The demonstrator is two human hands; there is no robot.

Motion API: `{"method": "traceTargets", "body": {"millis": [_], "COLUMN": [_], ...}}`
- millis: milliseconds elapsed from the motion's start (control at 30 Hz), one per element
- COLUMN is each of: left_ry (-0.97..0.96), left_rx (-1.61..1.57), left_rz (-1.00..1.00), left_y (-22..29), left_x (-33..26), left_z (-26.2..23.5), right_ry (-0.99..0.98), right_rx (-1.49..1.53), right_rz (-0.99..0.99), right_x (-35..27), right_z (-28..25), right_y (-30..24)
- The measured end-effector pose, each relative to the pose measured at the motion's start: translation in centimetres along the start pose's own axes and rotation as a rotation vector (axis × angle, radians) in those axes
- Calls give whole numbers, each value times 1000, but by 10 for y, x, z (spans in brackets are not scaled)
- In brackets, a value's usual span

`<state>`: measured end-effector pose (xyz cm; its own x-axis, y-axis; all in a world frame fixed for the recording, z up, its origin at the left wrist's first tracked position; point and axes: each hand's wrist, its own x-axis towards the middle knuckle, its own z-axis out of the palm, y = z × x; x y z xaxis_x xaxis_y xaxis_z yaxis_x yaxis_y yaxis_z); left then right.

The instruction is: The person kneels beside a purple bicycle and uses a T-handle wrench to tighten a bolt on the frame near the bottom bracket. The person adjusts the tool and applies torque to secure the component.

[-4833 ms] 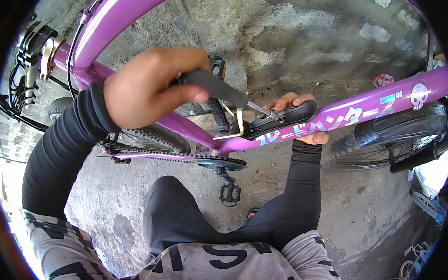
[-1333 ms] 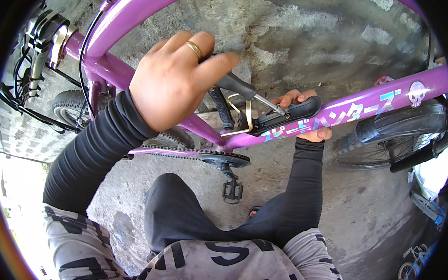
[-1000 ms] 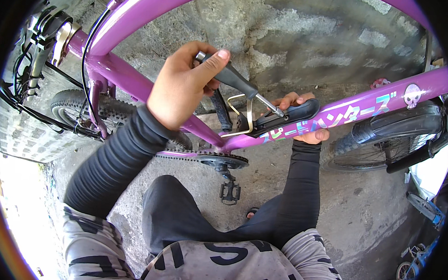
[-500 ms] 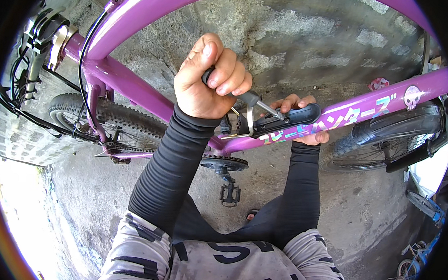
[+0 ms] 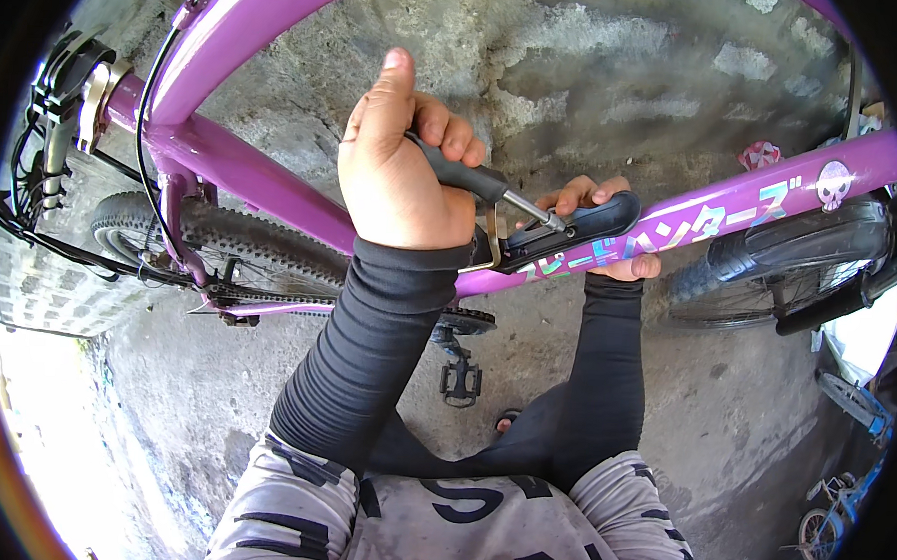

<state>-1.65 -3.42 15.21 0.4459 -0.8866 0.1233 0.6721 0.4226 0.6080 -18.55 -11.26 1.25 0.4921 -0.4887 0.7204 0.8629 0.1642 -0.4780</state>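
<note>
The left hand [image 5: 403,168] is gripping a screwdriver [image 5: 473,181] against a black bracket [image 5: 571,220] that the right hand [image 5: 601,232] is steadying on the purple bike frame [image 5: 752,198].

An outdoor yard or street-side bicycle repair spot: a purple bicycle frame [image 5: 272,187] stands on rough, stained concrete ground [image 5: 733,413] beside a block wall [image 5: 38,282], with more small bicycles [image 5: 829,517] parked at the edge.

Person, own body: both forearms in tight black ribbed sleeves [image 5: 365,356] reaching the wrists; left hand [image 5: 398,168] and right hand [image 5: 596,221] bare (no gloves); grey shirt [image 5: 458,521] with bold black lettering; dark trousers [image 5: 552,425].
</note>
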Motion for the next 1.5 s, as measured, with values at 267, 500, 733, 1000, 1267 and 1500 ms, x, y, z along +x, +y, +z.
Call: {"method": "traceTargets", "body": {"millis": [267, 500, 733, 1000, 1267, 1500], "left_ry": [-692, 200, -461, 45, -291, -918], "left_rx": [-325, -51, -127, -58, -76, -420], "left_rz": [-107, -22, -64, 41, -28, -90], "left_y": [-4, 5, 4, -1, 0, -11], "left_x": [27, -17, 9, -9, 2, 37], "left_z": [-33, 17, -21, -2, -15, -38], "right_ry": [-38, -10, -37, -80, -43, -47], "right_rx": [20, -21, 18, -37, -33, -49], "right_rz": [-7, -4, -8, 27, 57, 50], "right_x": [4, -2, 2, -2, -3, -1], "right_z": [1, -4, 0, -2, -5, -2], "right_y": [2, -2, 1, -6, -4, -4]}}
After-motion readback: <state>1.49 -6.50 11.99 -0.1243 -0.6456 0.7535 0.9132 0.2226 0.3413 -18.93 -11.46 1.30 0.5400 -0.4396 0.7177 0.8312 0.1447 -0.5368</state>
